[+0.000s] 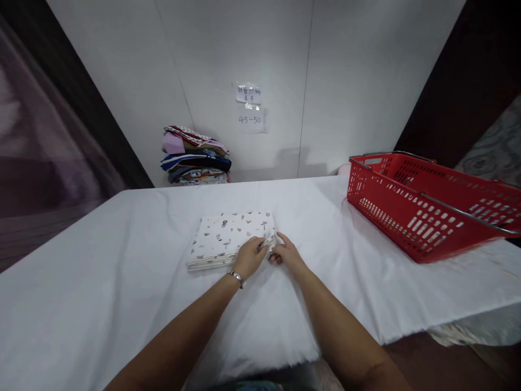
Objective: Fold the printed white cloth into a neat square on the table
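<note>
A folded white cloth [223,231] with small printed figures lies flat on the table, its layered edge toward me. At its near right corner, my left hand [250,256] has its fingers closed on the cloth's edge; a bracelet circles that wrist. Close beside it, my right hand [285,254] pinches the same corner, which is lifted and bunched a little between the two hands. The fingertips of my left hand are partly hidden by the fabric.
A red plastic basket [391,214] with metal handles stands at the right of the white-covered table [142,304]. Behind the far edge, a stack of folded fabrics [195,157] rises against the wall. Two paper notes [250,108] are taped on the wall.
</note>
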Available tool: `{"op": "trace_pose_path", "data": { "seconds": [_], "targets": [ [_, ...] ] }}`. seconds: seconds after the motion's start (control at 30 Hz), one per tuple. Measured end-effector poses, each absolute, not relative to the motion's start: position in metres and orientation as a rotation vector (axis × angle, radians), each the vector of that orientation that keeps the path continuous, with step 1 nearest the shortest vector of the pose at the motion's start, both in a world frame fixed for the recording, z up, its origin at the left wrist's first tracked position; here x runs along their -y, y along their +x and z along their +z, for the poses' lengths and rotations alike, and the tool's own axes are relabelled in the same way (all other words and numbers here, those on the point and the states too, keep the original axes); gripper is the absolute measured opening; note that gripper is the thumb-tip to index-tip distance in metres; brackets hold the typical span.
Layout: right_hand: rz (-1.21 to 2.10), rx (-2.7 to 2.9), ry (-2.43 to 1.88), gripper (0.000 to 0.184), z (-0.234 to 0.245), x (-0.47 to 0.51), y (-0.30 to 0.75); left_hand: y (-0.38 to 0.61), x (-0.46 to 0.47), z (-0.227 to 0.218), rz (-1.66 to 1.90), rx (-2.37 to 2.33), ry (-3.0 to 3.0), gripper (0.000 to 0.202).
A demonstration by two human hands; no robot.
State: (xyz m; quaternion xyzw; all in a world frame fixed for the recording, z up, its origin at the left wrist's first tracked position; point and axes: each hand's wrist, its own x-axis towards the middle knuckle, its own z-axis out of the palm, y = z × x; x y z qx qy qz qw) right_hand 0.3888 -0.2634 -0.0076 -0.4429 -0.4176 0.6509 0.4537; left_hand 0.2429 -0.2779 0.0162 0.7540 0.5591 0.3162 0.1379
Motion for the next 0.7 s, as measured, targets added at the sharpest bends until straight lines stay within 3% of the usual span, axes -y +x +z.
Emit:
{"op": "trace_pose_path", "data": {
  "seconds": [0.27,0.7],
  "targets": [
    [1.596,1.046,-1.107,0.076,-0.0146,0.2596,0.3897,0.2445,0.2797,0.0195,0.569,-1.73,2.536,0.02],
    [1.604,1.037,-1.11,0.072,-0.0078,0.263,0.3891,0.2442,0.2766,0.0131,0.762,-1.688,2.278,0.017]
  ]
}}
